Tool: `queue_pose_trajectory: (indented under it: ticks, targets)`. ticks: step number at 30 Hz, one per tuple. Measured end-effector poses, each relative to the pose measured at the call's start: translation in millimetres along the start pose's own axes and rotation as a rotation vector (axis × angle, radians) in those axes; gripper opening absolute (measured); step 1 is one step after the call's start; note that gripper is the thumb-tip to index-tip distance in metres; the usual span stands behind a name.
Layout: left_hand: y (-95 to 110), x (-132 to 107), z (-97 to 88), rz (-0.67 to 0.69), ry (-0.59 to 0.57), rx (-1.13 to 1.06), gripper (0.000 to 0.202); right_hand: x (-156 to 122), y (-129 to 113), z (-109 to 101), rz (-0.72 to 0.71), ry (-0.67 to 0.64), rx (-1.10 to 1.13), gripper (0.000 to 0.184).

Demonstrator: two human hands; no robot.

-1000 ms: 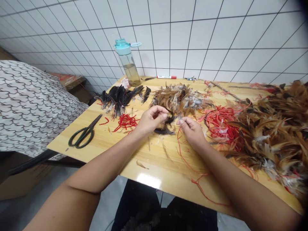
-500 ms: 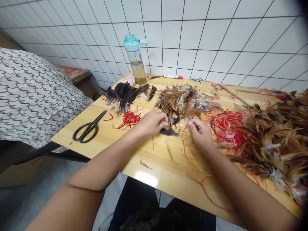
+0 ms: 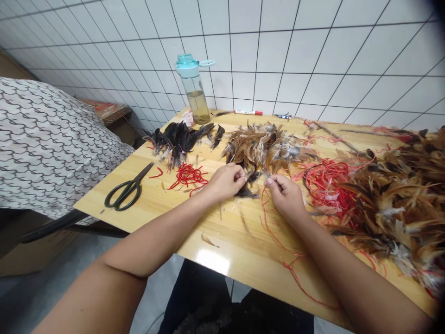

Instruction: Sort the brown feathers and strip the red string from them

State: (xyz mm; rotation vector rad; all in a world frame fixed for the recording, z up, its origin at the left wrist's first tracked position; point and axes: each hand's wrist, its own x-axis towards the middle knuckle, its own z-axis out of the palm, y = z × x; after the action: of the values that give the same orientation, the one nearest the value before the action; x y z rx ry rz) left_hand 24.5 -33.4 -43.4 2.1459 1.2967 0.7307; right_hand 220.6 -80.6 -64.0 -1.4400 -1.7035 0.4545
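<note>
My left hand [image 3: 229, 182] is closed in a pinch beside some dark feathers [image 3: 246, 192] on the wooden table. Whatever lies between its fingertips is too small to make out. A short way to the right, my right hand [image 3: 288, 195] pinches a red string [image 3: 264, 218], which trails from the fingertips toward the table's front edge. A small greyish tip also shows at those fingertips. Just beyond both hands lies a pile of brown feathers [image 3: 257, 146]. Cut red strings [image 3: 187, 176] lie to the left of my left hand.
Black feathers [image 3: 177, 139] and scissors [image 3: 127, 190] lie on the left. A water bottle [image 3: 196, 95] and a red-capped marker [image 3: 247, 112] stand and lie near the tiled wall. Tangled red string [image 3: 330, 185] and a large brown feather heap [image 3: 399, 204] cover the right side.
My left hand has shifted slightly right, closer to my right hand. My right hand has moved slightly left and keeps its pinch on the string. The view has tilted a little.
</note>
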Motion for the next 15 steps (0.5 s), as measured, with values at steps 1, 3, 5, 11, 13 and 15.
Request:
queue_pose_trajectory:
  ticks: [1, 3, 5, 11, 13, 15]
  targets:
    - [1.1, -0.7, -3.0, -0.028, -0.013, -0.096, 0.01, -0.1, 0.1, 0.0, 0.003, 0.0, -0.003, 0.022]
    - [3.7, -2.4, -8.1, -0.101, -0.044, -0.289, 0.014, -0.4, 0.4, 0.1, 0.009, 0.001, -0.011, 0.022]
    - [5.8, -4.0, -10.8, -0.156, -0.069, -0.466, 0.019, -0.6, 0.5, 0.1, 0.015, -0.002, -0.017, 0.021]
    - [1.0, -4.1, -5.7, -0.132, -0.107, -0.602, 0.023, -0.9, -0.8, 0.3, 0.008, -0.011, -0.002, 0.022]
    - [-1.8, -3.4, -3.4, -0.096, -0.088, -0.512, 0.018, -1.4, -1.2, 0.9, 0.003, -0.014, 0.009, 0.022]
    - [-1.8, -3.3, -1.4, -0.072, -0.068, -0.488, 0.017, -2.2, -1.4, 1.9, -0.002, -0.013, 0.019, 0.022]
